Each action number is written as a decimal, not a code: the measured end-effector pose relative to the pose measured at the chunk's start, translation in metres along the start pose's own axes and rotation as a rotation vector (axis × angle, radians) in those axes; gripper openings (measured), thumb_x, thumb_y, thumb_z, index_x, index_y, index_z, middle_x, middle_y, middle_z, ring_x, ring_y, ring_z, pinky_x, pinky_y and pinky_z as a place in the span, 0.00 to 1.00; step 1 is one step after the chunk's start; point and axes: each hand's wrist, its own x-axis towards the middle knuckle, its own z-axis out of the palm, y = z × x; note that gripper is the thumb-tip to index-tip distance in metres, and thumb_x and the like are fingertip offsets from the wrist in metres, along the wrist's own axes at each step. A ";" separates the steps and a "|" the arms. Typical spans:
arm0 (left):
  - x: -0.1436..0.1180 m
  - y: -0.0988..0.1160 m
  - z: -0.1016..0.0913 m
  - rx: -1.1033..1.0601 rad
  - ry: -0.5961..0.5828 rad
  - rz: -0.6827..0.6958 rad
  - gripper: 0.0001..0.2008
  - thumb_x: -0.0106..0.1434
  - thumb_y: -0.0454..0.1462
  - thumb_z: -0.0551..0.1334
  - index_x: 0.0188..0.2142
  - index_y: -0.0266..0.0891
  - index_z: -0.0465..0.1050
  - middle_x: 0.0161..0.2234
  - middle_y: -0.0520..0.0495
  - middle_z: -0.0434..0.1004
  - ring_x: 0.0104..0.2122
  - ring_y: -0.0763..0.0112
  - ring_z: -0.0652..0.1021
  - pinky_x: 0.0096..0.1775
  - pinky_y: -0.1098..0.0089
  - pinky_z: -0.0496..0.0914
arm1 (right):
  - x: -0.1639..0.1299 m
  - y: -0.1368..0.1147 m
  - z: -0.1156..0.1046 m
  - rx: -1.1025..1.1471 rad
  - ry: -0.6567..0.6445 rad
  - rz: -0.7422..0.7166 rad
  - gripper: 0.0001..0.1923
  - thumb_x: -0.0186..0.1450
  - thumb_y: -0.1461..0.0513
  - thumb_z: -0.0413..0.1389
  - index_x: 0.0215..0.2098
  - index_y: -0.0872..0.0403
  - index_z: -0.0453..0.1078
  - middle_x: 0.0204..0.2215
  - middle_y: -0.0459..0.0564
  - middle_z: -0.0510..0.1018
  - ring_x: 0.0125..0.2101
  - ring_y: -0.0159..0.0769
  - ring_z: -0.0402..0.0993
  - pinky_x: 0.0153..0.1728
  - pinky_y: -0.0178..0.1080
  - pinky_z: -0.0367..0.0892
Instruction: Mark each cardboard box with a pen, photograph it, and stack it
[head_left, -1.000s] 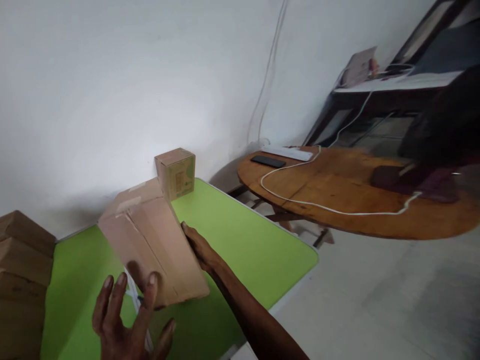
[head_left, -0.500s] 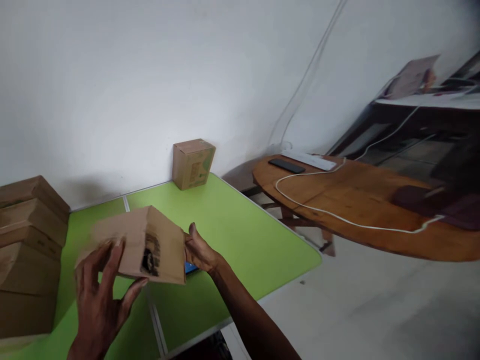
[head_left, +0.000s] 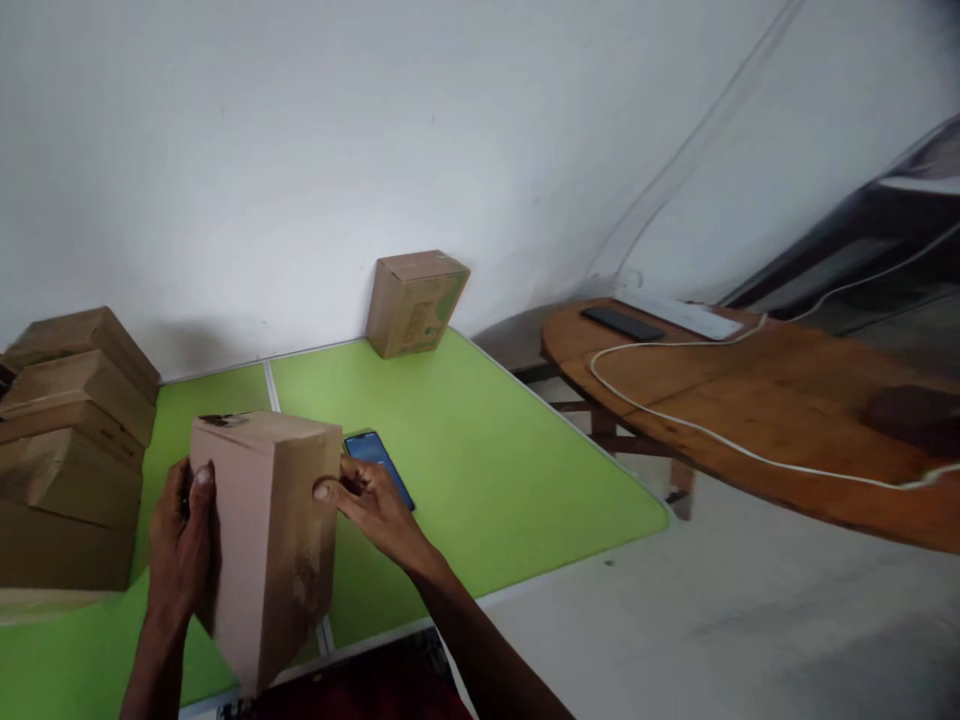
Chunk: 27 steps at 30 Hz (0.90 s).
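Between my two hands is a brown cardboard box (head_left: 244, 520), held tilted with one corner pointing down over the near edge of the green table (head_left: 480, 470). My left hand (head_left: 180, 540) grips its left side, thumb on the near face and fingers mostly hidden behind. On the right side, my right hand (head_left: 375, 505) grips the box near its upper edge, thumb on the face and other fingers bent behind it. Just beyond my right hand, a smartphone (head_left: 397, 480) with a blue lit screen lies on the table, partly covered by that hand.
Several cardboard boxes (head_left: 75, 470) are stacked at the table's left. Another box (head_left: 412, 305) stands at the back against the white wall (head_left: 300, 150). To the right is an oval wooden table (head_left: 750, 400) with a black phone-like object (head_left: 622, 323) and a white cable (head_left: 697, 435).
The box has been turned upright from its flatter pose and brought nearer. My right hand has shifted its hold, and the smartphone shows more. The view has swung slightly left.
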 end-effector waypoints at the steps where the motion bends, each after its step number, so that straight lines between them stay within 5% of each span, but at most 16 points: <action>1: 0.000 -0.003 0.002 -0.008 -0.006 -0.008 0.42 0.67 0.72 0.56 0.57 0.42 0.78 0.55 0.38 0.84 0.55 0.46 0.81 0.55 0.53 0.77 | -0.001 0.003 0.000 -0.016 0.019 -0.007 0.29 0.69 0.36 0.66 0.28 0.49 0.71 0.24 0.42 0.67 0.29 0.38 0.67 0.34 0.41 0.67; 7: -0.001 -0.034 0.001 -0.215 -0.152 0.063 0.48 0.66 0.71 0.60 0.71 0.40 0.68 0.72 0.31 0.71 0.73 0.39 0.69 0.71 0.44 0.66 | -0.018 0.020 0.009 -0.185 0.050 -0.062 0.23 0.63 0.42 0.75 0.41 0.49 0.79 0.40 0.49 0.80 0.40 0.43 0.76 0.39 0.42 0.73; 12: -0.007 -0.030 -0.011 -0.234 -0.306 -0.042 0.48 0.63 0.66 0.68 0.74 0.46 0.65 0.71 0.34 0.73 0.68 0.39 0.76 0.63 0.47 0.77 | -0.038 0.021 0.017 -0.157 -0.146 0.044 0.46 0.49 0.45 0.83 0.59 0.48 0.75 0.53 0.52 0.78 0.52 0.49 0.78 0.47 0.46 0.80; 15: -0.016 -0.024 -0.012 -0.207 -0.238 0.008 0.46 0.63 0.61 0.71 0.74 0.47 0.66 0.69 0.36 0.75 0.67 0.40 0.77 0.65 0.47 0.75 | -0.041 0.013 0.013 -0.016 -0.266 0.054 0.46 0.58 0.36 0.75 0.66 0.48 0.73 0.61 0.57 0.76 0.61 0.55 0.76 0.56 0.52 0.77; 18: -0.028 -0.027 -0.009 -0.178 -0.236 0.086 0.43 0.67 0.59 0.70 0.76 0.51 0.65 0.71 0.38 0.73 0.69 0.41 0.75 0.70 0.43 0.70 | -0.030 -0.002 0.015 0.070 -0.175 0.055 0.41 0.70 0.33 0.63 0.70 0.46 0.70 0.68 0.59 0.74 0.69 0.56 0.71 0.66 0.56 0.70; 20: -0.035 -0.029 -0.006 -0.153 -0.241 0.142 0.43 0.67 0.57 0.71 0.77 0.53 0.64 0.74 0.38 0.70 0.72 0.40 0.72 0.72 0.41 0.66 | -0.017 -0.013 0.024 0.020 -0.022 0.050 0.44 0.67 0.36 0.68 0.73 0.44 0.67 0.72 0.59 0.72 0.72 0.57 0.68 0.70 0.57 0.67; 22: -0.041 -0.030 -0.004 -0.142 -0.230 0.175 0.42 0.68 0.56 0.70 0.77 0.54 0.64 0.76 0.39 0.67 0.73 0.41 0.70 0.73 0.41 0.65 | -0.004 -0.021 0.036 -0.057 0.070 0.002 0.44 0.63 0.40 0.73 0.71 0.46 0.69 0.71 0.59 0.73 0.70 0.57 0.70 0.70 0.58 0.66; 27: -0.043 -0.023 -0.008 -0.109 -0.058 0.105 0.30 0.74 0.58 0.62 0.70 0.52 0.74 0.68 0.42 0.77 0.69 0.45 0.75 0.70 0.45 0.68 | 0.009 -0.033 0.065 -0.259 0.106 -0.071 0.24 0.61 0.49 0.76 0.50 0.47 0.76 0.50 0.54 0.83 0.53 0.52 0.80 0.59 0.55 0.74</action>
